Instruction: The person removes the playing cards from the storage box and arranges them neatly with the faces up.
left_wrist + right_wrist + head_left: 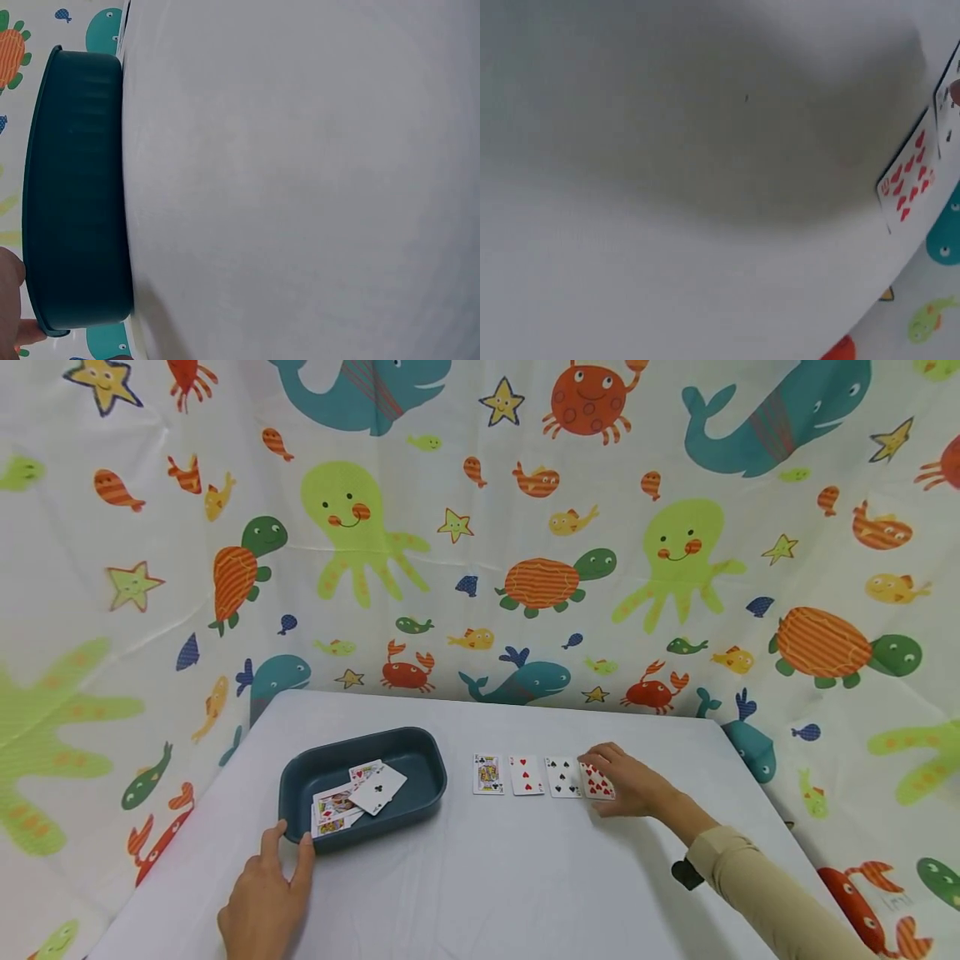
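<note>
Fingers uncurled on left hand [268,893] and right hand [628,779], which overhangs a rectangular white red-heart paper card [597,785], likely light, best edge-lifted.

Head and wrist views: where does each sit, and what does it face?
Head: head-worn, facing forward and down at tray and cards; left hand and right hand show.
Left wrist: on that wrist, facing table and tray's side; fingers show.
Right wrist: on that wrist, facing table and two cards; fingertip shows.
Head and left wrist share the tray.
</note>
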### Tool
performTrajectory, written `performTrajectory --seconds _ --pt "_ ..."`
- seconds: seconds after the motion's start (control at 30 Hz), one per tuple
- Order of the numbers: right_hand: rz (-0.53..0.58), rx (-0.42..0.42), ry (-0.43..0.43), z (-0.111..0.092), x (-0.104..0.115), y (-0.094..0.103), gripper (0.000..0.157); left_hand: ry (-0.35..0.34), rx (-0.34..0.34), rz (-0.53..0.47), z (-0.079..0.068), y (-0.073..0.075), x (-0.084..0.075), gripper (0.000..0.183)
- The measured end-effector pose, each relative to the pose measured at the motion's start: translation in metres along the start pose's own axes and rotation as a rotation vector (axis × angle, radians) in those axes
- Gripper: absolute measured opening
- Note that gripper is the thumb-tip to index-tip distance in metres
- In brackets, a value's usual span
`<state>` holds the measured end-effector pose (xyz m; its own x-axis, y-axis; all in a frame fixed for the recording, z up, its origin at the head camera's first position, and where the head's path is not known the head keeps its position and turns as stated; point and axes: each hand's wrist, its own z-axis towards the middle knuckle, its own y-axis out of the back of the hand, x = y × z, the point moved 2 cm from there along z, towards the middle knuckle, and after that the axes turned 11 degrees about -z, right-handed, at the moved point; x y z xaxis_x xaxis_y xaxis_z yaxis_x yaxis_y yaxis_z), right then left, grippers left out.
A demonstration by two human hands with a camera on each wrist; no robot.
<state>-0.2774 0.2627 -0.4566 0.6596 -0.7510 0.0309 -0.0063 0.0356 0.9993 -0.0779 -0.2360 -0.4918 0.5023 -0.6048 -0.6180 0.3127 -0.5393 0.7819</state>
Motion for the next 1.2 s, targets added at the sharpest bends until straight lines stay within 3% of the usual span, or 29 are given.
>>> performTrajectory --seconds 0.43,0.7,0.97,1.2 --pt "0.293 -0.345 -0.114 -0.004 0.043 -0.030 0.077 -0.002 -0.002 0.019 -0.002 -0.001 -0.003 0.071" --pt "0.513 -0.461 -0.176 0.003 0.076 -0.043 0.072 0.000 -0.007 0.014 -0.002 -0.003 -0.002 0.071" --pt "0.786 -0.415 -0.205 0.012 0.120 -0.048 0.071 0.007 -0.010 0.009 -0.002 -0.002 -0.001 0.070" --pt "1.058 -0.364 -0.176 0.029 0.160 -0.043 0.067 0.006 -0.009 0.009 -0.002 -0.001 -0.001 0.071"
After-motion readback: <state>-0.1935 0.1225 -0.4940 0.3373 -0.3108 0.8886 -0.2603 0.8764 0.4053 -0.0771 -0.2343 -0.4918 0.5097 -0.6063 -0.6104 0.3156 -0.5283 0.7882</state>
